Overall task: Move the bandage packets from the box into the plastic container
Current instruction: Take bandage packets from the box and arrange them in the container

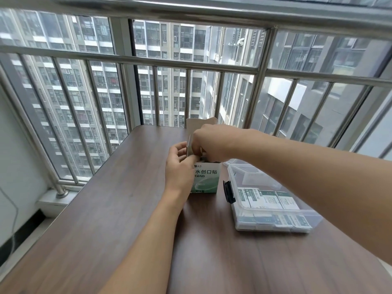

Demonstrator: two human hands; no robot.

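A white and green bandage box [209,179] stands upright near the middle of the wooden table [127,209], its top flaps open. My left hand [180,164] grips the box's left side, thumb on the front. From the right, my right hand [209,141] reaches down into the open top; its fingertips are hidden inside, so what they hold is not visible. To the right lies an open clear plastic container [239,211] with a black latch. Several bandage packets [269,200] lie flat inside it.
The table stands against a steel railing [191,64] and window, with tall buildings outside. The container's clear lid [233,161] shows behind it. A thin cable [14,213] hangs by the wall at the left.
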